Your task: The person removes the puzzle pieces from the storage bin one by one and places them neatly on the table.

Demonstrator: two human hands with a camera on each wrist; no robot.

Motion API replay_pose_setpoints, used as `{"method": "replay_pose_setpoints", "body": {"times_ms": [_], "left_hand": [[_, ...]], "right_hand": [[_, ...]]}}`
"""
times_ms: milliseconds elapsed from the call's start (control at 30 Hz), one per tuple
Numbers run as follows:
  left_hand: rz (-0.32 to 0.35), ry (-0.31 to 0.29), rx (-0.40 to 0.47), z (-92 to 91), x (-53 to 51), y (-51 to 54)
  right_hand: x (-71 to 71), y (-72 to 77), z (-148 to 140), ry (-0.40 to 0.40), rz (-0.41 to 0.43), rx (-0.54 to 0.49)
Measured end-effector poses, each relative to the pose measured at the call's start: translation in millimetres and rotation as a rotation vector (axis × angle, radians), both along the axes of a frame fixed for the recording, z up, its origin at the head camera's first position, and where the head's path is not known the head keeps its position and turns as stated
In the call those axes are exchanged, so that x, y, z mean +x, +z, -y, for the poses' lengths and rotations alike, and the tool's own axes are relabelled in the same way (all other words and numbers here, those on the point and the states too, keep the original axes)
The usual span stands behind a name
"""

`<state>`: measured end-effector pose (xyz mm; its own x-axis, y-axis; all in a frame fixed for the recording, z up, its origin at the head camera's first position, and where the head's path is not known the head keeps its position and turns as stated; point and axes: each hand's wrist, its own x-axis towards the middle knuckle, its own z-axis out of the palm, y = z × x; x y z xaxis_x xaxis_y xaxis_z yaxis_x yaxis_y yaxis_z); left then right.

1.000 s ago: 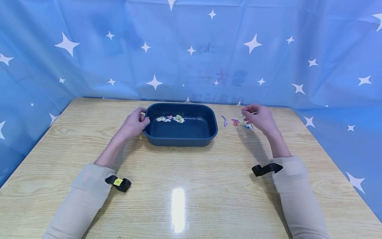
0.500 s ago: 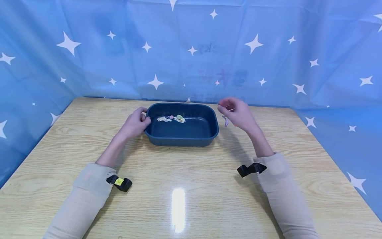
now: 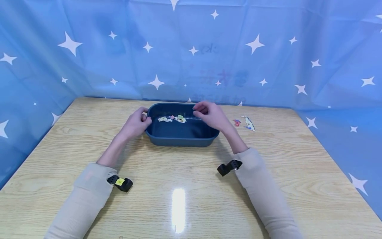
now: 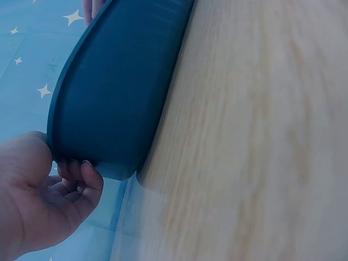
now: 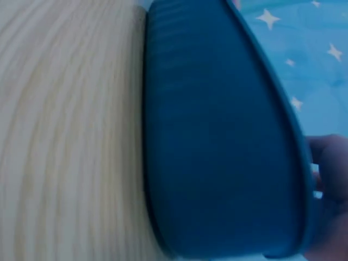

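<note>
A dark blue plastic basin [image 3: 183,142] stands at the back of the wooden table. Its left rim is gripped by my left hand [image 3: 135,122], fingers curled at the edge, as the left wrist view also shows. Several small, crumpled pale scraps [image 3: 163,119], with touches of pink and green, lie inside on the left. My right hand [image 3: 210,115] hovers over the basin's right part, thumb and fingers bent towards each other. Whether anything small sits between those fingertips cannot be made out. Right of the basin lie a red scrap [image 3: 237,122] and a long white scrap [image 3: 248,123] with blue bits.
The wooden table [image 3: 143,192] stretches out in front of the basin. Behind it hangs a blue curtain [image 3: 167,43] with white stars, close to the back edge. A black wrist camera [image 3: 229,167] is strapped to the right sleeve, another [image 3: 120,182] to the left.
My right hand has moved left from the scraps to over the basin. The purple scrap seen beside the basin earlier is out of sight, perhaps behind the hand. The left hand keeps its grip.
</note>
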<state>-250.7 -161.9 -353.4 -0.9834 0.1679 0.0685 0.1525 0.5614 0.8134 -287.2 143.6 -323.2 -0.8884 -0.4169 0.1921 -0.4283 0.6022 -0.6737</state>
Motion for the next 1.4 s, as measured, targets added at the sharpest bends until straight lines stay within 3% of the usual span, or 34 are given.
{"method": "replay_pose_setpoints", "body": {"times_ms": [333, 633, 933, 1167, 1400], "left_hand": [[-0.003, 0.0, -0.006, 0.6, 0.3, -0.7], [0.008, 0.0, -0.01, 0.4, 0.4, -0.5], [0.017, -0.004, -0.012, 0.5, -0.2, 0.0], [0.02, 0.0, -0.016, 0.5, 0.0, -1.4], [0.018, -0.004, -0.005, 0.2, -1.0, 0.1]], "right_hand": [[-13.1, -9.6, 33.3, 0.054, 0.09, 0.1], [-24.0, -14.9, 50.1, 0.036, 0.172, 0.241], [-26.1, -24.2, 54.2, 0.068, 0.14, 0.334], [-22.6, -24.6, 56.4, 0.048, 0.208, 0.375], [-21.6, -22.3, 53.4, 0.043, 0.218, 0.37]]}}
